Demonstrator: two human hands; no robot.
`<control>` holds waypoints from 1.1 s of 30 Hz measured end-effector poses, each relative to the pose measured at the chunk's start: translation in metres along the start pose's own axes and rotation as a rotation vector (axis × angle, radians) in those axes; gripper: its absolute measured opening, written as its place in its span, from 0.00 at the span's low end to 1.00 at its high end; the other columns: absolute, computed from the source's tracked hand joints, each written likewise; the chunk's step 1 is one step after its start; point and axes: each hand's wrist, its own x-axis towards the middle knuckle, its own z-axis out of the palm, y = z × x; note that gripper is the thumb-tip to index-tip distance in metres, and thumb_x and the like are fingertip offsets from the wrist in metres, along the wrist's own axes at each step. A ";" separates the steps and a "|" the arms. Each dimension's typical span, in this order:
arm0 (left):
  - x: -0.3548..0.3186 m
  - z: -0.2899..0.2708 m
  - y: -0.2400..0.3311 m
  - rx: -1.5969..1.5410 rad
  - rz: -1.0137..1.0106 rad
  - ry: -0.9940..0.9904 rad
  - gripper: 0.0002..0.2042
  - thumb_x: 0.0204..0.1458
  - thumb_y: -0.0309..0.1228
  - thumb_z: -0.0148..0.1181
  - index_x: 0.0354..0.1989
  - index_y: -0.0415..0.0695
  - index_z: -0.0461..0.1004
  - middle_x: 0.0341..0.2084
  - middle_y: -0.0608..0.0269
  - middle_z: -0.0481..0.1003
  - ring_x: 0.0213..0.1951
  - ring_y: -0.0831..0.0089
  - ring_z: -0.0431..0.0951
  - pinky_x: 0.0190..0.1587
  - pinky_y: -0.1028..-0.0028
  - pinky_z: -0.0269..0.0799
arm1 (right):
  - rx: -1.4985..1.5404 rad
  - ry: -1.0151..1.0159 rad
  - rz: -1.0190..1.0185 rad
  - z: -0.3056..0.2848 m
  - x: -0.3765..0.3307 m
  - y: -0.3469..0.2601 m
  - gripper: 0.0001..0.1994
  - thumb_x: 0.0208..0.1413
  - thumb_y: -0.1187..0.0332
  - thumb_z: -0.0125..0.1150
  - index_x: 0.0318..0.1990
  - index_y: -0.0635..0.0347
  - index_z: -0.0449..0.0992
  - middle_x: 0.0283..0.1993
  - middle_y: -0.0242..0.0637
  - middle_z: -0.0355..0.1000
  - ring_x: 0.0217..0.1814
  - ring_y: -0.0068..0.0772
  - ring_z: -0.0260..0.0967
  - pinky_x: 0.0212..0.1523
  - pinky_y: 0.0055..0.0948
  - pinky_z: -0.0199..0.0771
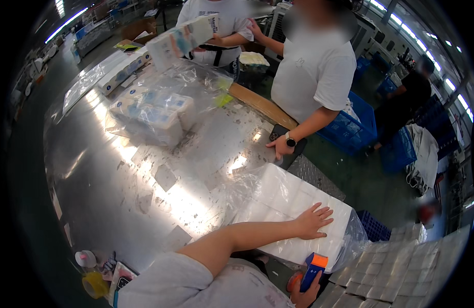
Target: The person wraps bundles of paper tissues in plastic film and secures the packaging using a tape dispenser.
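Note:
A large bundle of white packs [283, 197] in clear plastic film lies at the table's near right corner. My left hand [314, 223] rests flat on top of it, fingers spread. At the bundle's near edge, my right hand [305, 295] is closed round a blue handheld tool with an orange end [316, 266]. Its exact kind does not show. The orange end sits close against the film, and I cannot tell whether it touches. Loose film [356, 237] hangs from the bundle's right end. Part of my right hand is cut off by the lower edge.
The metal table [103, 179] carries another film-wrapped bundle [154, 113] farther off. Across it, one person holds a printed pack [183, 38]; another's hand [282, 146] rests beside a dark phone. Stacked white packs [401, 267] stand right, blue crates [350, 128] behind. A yellow tape roll [95, 285] sits left.

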 end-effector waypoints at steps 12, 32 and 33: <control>0.003 0.023 0.034 0.043 0.137 0.013 0.32 0.45 0.47 0.54 0.52 0.31 0.62 0.57 0.42 0.56 0.62 0.56 0.49 0.63 0.54 0.37 | 0.113 -0.407 0.131 -0.007 -0.066 0.032 0.33 0.48 0.56 0.59 0.60 0.62 0.58 0.48 0.49 0.66 0.40 0.45 0.66 0.39 0.37 0.67; -0.056 0.044 0.094 0.004 0.503 -0.053 0.26 0.46 0.38 0.52 0.54 0.42 0.58 0.58 0.45 0.55 0.60 0.57 0.56 0.60 0.57 0.50 | 0.509 -0.188 0.062 -0.028 -0.017 -0.027 0.29 0.50 0.66 0.58 0.60 0.64 0.57 0.49 0.42 0.66 0.44 0.34 0.64 0.43 0.29 0.66; -0.052 0.025 0.095 -0.191 0.344 -0.102 0.25 0.47 0.40 0.53 0.52 0.40 0.60 0.55 0.45 0.58 0.56 0.59 0.60 0.56 0.58 0.55 | 0.524 -0.190 0.059 -0.030 -0.016 -0.028 0.29 0.50 0.66 0.58 0.60 0.64 0.57 0.49 0.41 0.66 0.45 0.33 0.64 0.43 0.29 0.66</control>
